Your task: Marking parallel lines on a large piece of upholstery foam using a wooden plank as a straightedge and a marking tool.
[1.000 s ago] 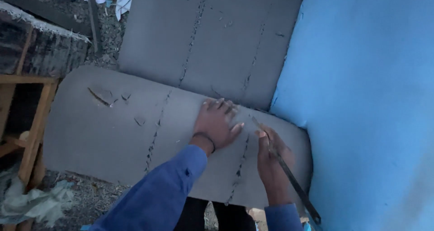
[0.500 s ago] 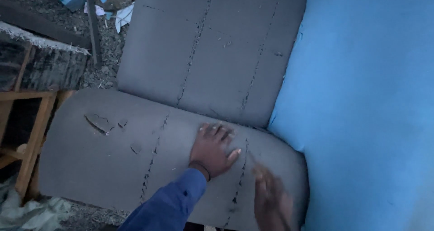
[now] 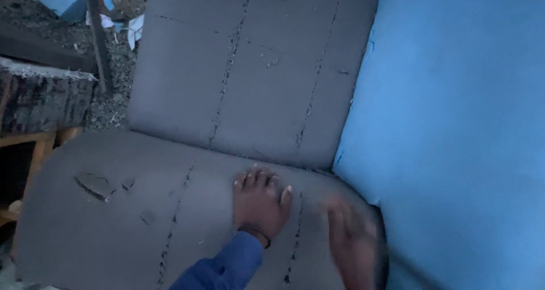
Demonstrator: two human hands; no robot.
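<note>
Fingers first: the left hand (image 3: 260, 202) lies palm down with its fingers (image 3: 256, 180) spread flat and close together, thumb angled off to the right, gripping nothing, just pressing on the lower grey foam panel (image 3: 125, 222). A dark band circles the wrist, and a blue sleeve (image 3: 227, 267) runs down from it to the bottom edge of the view. Just beside it, to the right, the right hand (image 3: 349, 242) is a blur over the rounded corner of that same panel; I cannot tell how its fingers are set or whether it has hold of anything. The panel itself fills the lower left of the view, a grey slab with rounded corners, crossed by 3 dark, crumbly seam lines, and carrying a torn flap and small gouges well to the left of the hands. Above it, touching along a shared edge, a second grey foam panel (image 3: 250, 63) rises toward the top of the view, marked with the same kind of dark seams. Tight against both panels on the right stands a big blue foam block (image 3: 460, 131), smooth and broad. Off to the left there is a rough wooden frame (image 3: 40, 148), a weathered dark board (image 3: 45, 100) above it, and gravelly ground (image 3: 116, 97) with blue and white scraps (image 3: 133, 29) scattered near the top corner.
</note>
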